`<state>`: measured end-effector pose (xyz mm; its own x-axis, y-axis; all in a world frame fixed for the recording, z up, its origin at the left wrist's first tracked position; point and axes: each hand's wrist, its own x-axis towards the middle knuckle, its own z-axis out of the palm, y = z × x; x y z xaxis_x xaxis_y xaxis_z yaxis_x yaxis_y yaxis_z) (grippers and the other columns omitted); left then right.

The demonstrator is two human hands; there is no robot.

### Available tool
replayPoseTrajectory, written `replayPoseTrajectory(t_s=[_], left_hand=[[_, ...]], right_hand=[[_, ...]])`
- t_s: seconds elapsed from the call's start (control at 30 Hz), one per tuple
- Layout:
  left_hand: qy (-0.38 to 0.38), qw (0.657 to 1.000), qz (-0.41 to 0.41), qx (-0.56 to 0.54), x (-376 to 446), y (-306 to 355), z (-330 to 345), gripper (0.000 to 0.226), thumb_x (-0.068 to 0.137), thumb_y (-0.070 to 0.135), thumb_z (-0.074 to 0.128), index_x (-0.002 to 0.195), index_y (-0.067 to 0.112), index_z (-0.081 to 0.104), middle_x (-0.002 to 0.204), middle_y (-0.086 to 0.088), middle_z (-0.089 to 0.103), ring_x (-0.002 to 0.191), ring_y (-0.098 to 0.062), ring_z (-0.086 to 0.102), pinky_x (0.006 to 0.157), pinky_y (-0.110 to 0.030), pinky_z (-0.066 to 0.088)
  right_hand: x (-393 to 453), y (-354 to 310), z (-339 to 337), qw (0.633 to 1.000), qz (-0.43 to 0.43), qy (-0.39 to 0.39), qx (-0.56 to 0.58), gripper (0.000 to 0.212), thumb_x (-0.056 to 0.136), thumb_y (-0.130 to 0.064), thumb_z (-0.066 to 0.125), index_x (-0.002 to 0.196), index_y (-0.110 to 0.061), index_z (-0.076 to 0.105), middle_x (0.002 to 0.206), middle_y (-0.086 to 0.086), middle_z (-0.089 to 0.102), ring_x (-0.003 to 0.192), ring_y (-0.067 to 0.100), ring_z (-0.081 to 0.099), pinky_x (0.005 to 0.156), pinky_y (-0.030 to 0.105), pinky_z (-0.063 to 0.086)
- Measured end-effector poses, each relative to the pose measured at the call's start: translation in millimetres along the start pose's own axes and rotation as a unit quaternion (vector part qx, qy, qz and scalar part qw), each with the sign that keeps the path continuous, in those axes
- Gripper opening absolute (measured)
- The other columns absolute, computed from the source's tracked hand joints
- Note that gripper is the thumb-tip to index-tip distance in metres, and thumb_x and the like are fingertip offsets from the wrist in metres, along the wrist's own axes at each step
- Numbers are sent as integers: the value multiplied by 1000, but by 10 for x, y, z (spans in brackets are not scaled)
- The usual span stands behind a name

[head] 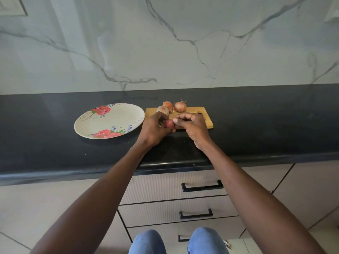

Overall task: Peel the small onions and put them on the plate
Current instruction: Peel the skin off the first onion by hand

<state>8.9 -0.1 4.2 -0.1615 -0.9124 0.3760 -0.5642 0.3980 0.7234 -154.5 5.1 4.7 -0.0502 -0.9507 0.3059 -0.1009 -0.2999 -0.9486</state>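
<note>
The left hand (155,128) grips a small onion (169,124) steady while the right hand's (192,128) fingers (175,120) pinch its skin for peeling.

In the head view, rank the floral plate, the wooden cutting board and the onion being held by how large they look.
1. floral plate, largest, though the cutting board is close.
2. cutting board, partly hidden by the hands.
3. onion, held in the left hand, mostly covered, clearly smallest.
</note>
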Motion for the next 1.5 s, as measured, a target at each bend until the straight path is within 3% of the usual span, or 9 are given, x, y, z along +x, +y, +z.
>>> replayPoseTrajectory(t_s=[0.1,0.17,0.3,0.4,0.73,1.03,1.23,1.4,1.5], left_hand=[[3,1000,-4,-10,13,-13,-14,39,77,23,87,105,23,60,90,13,62,83,-5,59,68,-8,45],[6,1000,-2,-15,18,-26,-12,37,77,21,87,103,22,61,89,15,62,82,-3,58,66,-5,43],[-4,1000,7,-7,29,-36,-1,35,80,22,85,105,25,60,94,8,65,89,-10,62,74,-12,47],[-10,1000,6,0,37,-47,10,36,80,23,85,106,24,60,100,3,67,93,-15,63,78,-22,50],[-23,998,-28,-42,34,-83,-16,36,79,23,86,107,23,64,94,6,67,88,-16,63,74,-26,52],[-59,988,-85,-112,45,-137,-25,49,76,14,87,122,14,69,96,-10,74,77,-14,66,79,-28,57],[-77,977,-96,-171,51,-111,-47,45,79,2,82,117,15,63,108,-9,70,88,-19,67,78,-28,59],[-75,974,-92,-191,54,-126,-47,39,83,-1,77,116,14,63,112,-11,71,88,-23,70,81,-33,60],[-65,965,-101,-234,48,-128,-75,31,88,2,73,117,8,67,106,-10,73,81,-18,70,81,-31,60]], right_hand=[[28,34,-11,1000,9,-5,4,8,88,0,71,92,-5,77,90,10,75,85,18,73,84,31,60],[37,41,-8,1000,14,-10,5,9,89,-1,70,94,-5,76,91,9,75,82,13,71,79,26,59],[29,22,-3,1000,23,-16,7,10,90,-5,71,99,-3,76,92,11,75,79,11,71,71,23,58],[43,41,-12,999,24,-18,21,7,88,-3,73,93,-5,76,90,11,75,81,18,71,77,32,61],[85,82,-5,997,43,-38,45,9,88,-1,71,95,-3,76,93,18,75,81,25,69,84,44,61],[60,75,1,998,39,-55,19,18,94,1,63,91,-11,75,84,8,74,81,28,67,87,40,57],[73,110,2,998,28,-51,-6,17,97,-3,60,92,-11,73,93,19,74,83,30,70,85,38,55],[56,76,2,1000,-5,-28,4,23,94,8,60,98,-11,72,100,9,74,92,23,72,74,26,59],[60,105,-12,999,16,-43,2,22,93,5,63,105,-10,73,100,5,74,96,19,70,80,26,59]])
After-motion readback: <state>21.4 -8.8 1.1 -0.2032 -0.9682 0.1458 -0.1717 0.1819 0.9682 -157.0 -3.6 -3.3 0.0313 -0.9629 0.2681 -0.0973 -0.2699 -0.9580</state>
